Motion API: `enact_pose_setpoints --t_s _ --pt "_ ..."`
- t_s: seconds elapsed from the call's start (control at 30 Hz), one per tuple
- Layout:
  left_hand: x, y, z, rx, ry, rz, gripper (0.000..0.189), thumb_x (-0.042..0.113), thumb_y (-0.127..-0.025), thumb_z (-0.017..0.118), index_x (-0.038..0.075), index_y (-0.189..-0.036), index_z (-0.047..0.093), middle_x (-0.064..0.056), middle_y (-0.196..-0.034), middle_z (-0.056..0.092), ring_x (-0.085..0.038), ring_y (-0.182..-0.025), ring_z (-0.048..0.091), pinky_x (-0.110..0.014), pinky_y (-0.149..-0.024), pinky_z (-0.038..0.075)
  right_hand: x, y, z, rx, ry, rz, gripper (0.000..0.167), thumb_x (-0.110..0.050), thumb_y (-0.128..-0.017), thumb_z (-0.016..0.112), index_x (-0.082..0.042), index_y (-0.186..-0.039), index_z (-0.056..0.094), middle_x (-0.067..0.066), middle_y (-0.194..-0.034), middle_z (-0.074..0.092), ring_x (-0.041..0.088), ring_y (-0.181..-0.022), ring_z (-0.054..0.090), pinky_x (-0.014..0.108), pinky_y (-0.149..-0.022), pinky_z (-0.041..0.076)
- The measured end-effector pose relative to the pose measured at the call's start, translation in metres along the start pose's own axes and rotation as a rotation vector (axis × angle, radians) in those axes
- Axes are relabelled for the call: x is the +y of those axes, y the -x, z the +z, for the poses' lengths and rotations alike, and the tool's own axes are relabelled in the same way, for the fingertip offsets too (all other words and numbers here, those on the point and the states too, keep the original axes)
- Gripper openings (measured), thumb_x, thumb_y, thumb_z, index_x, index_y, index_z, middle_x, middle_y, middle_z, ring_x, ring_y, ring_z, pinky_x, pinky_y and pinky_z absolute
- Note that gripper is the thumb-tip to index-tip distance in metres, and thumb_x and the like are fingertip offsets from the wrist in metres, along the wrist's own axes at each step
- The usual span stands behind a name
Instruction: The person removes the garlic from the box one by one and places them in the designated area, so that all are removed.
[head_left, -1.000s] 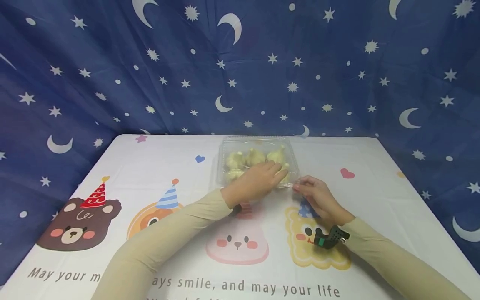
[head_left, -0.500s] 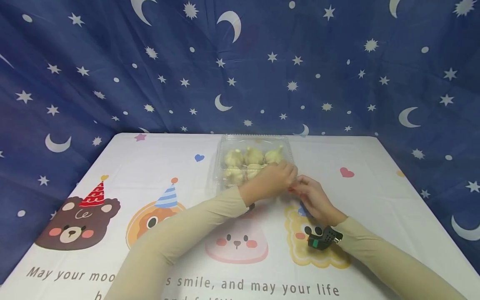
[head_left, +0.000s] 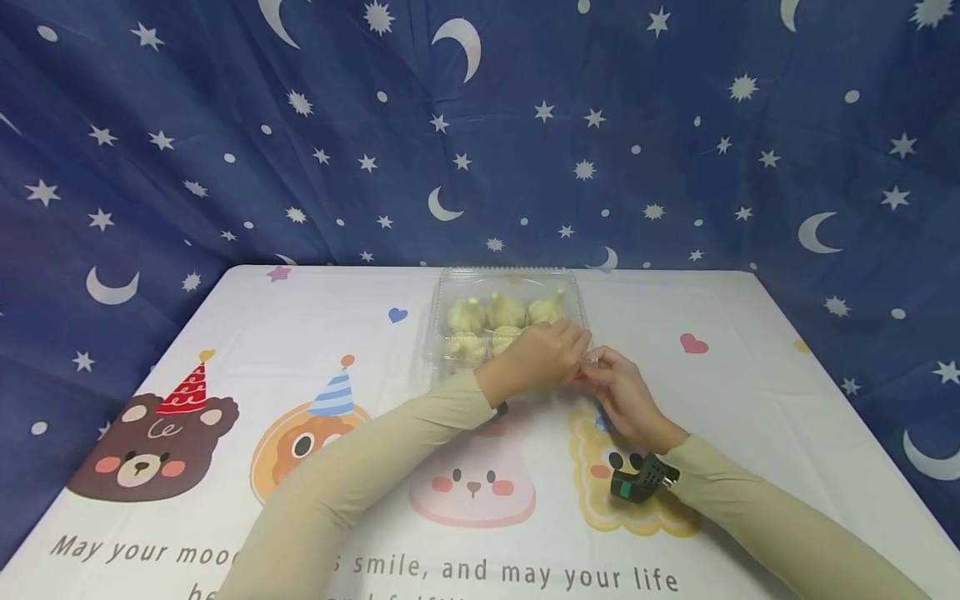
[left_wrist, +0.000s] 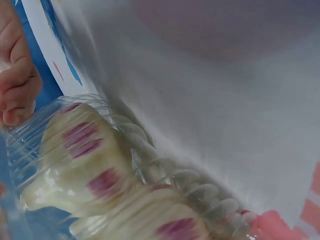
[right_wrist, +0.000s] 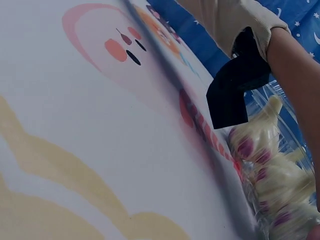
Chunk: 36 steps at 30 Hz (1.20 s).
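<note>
A clear plastic clamshell box (head_left: 444, 292) near the table's back edge holds several garlic bulbs (head_left: 507, 310). My left hand (head_left: 536, 358) reaches across the front of the box, its curled fingers gripping the front right corner. At that same corner, thumb and fingers of my right hand (head_left: 622, 392) pinch the clear plastic edge, right beside the left fingertips. Purple-streaked garlic bulbs (left_wrist: 82, 160) show through the ribbed side in the left wrist view, with the right hand (left_wrist: 17, 75) beyond. In the right wrist view the left hand (right_wrist: 295, 75) passes over the garlic bulbs (right_wrist: 280, 180).
A white tablecloth (head_left: 750, 400) printed with cartoon animals and lettering covers the table. Behind the box hangs a dark blue curtain (head_left: 525, 192) with stars and moons. A black wrist device (head_left: 641, 479) sits on the right wrist; another (right_wrist: 237, 85) is on the left.
My left hand has moved right along the front of the box to its front right corner, uncovering front garlic bulbs. The right hand has shifted slightly left, still at that corner.
</note>
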<state>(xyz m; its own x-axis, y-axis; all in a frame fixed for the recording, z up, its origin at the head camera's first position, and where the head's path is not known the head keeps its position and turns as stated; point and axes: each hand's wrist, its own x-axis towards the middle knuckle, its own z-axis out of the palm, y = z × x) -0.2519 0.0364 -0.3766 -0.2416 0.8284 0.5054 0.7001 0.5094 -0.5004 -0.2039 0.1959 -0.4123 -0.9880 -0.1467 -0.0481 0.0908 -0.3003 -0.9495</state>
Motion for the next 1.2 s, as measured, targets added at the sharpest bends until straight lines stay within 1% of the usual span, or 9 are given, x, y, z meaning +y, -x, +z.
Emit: enact_pose_setpoints --t_s 0.2,0.27,0.37,0.5,0.7,0.87,0.97,1.1,1.2 --pt "0.0 -0.001 0.004 0.031 0.031 -0.013 0.032 0.043 -0.08 0.065 0.013 -0.091 0.066 0.004 -0.079 0.064 -0.006 -0.069 0.057 -0.013 -0.05 0.045 0.001 0.0 0.002 0.042 0.059 -0.013 0.028 0.008 -0.092 0.042 -0.012 -0.075 0.052 -0.007 -0.076 0.061 0.007 -0.075 0.06 0.019 -0.075 0.053" --pt "0.0 -0.001 0.004 0.04 0.043 0.006 0.024 0.037 -0.081 0.065 0.015 -0.091 0.065 0.005 -0.082 0.063 -0.007 -0.074 0.057 -0.015 -0.058 0.047 0.002 0.0 0.002 0.057 0.076 -0.003 0.03 0.007 -0.092 0.043 -0.014 -0.075 0.055 -0.008 -0.078 0.061 0.006 -0.076 0.06 0.019 -0.076 0.053" --pt "0.001 -0.002 0.002 0.042 0.026 0.078 0.014 0.029 -0.085 0.061 0.018 -0.092 0.066 0.006 -0.092 0.062 -0.009 -0.084 0.055 -0.019 -0.075 0.048 0.003 0.0 0.0 0.089 0.107 0.013 0.034 0.007 -0.09 0.044 -0.018 -0.074 0.059 -0.011 -0.081 0.06 0.005 -0.078 0.057 0.018 -0.076 0.052" --pt "0.004 -0.005 -0.001 0.009 -0.048 0.172 0.017 0.019 -0.091 0.053 0.021 -0.091 0.07 0.008 -0.095 0.061 -0.009 -0.087 0.052 -0.021 -0.081 0.044 0.003 -0.001 -0.001 0.145 0.132 0.035 0.037 0.009 -0.086 0.044 -0.021 -0.072 0.061 -0.013 -0.082 0.057 0.003 -0.078 0.052 0.015 -0.073 0.049" --pt "0.009 -0.002 -0.007 -0.092 -0.094 0.204 0.019 0.015 -0.092 0.053 0.02 -0.095 0.071 0.011 -0.089 0.069 -0.006 -0.083 0.057 -0.017 -0.08 0.048 0.004 -0.002 0.002 0.186 0.13 0.055 0.034 0.01 -0.081 0.042 -0.018 -0.073 0.06 -0.011 -0.077 0.055 0.004 -0.073 0.049 0.015 -0.069 0.046" --pt "0.01 0.0 -0.006 -0.05 0.017 0.119 0.015 0.016 -0.09 0.058 0.018 -0.088 0.073 0.01 -0.08 0.07 -0.004 -0.074 0.06 -0.013 -0.072 0.051 0.006 -0.002 0.003 0.171 0.085 0.024 0.033 0.009 -0.084 0.043 -0.017 -0.07 0.058 -0.01 -0.078 0.054 0.004 -0.075 0.05 0.015 -0.07 0.047" --pt "0.01 -0.001 -0.004 -0.013 0.076 0.053 0.014 0.024 -0.088 0.062 0.018 -0.083 0.073 0.009 -0.073 0.068 -0.004 -0.068 0.058 -0.012 -0.064 0.049 0.007 -0.003 0.004 0.163 0.067 -0.009 0.03 0.006 -0.087 0.045 -0.016 -0.07 0.056 -0.008 -0.078 0.053 0.005 -0.074 0.051 0.016 -0.071 0.048" --pt "0.01 -0.003 -0.003 -0.034 0.125 0.007 0.015 0.031 -0.084 0.065 0.018 -0.082 0.073 0.009 -0.072 0.066 -0.005 -0.067 0.057 -0.013 -0.062 0.047 0.008 -0.003 0.006 0.167 0.083 -0.041 0.03 0.004 -0.089 0.046 -0.016 -0.07 0.055 -0.008 -0.075 0.053 0.006 -0.072 0.053 0.017 -0.069 0.049" --pt "0.011 -0.005 -0.002 -0.061 0.168 -0.027 0.011 0.027 -0.083 0.067 0.018 -0.079 0.073 0.009 -0.07 0.065 -0.006 -0.066 0.056 -0.014 -0.061 0.047 0.009 -0.003 0.008 0.181 0.086 -0.065 0.033 0.007 -0.089 0.043 -0.017 -0.069 0.055 -0.009 -0.07 0.055 0.005 -0.069 0.054 0.018 -0.067 0.049"
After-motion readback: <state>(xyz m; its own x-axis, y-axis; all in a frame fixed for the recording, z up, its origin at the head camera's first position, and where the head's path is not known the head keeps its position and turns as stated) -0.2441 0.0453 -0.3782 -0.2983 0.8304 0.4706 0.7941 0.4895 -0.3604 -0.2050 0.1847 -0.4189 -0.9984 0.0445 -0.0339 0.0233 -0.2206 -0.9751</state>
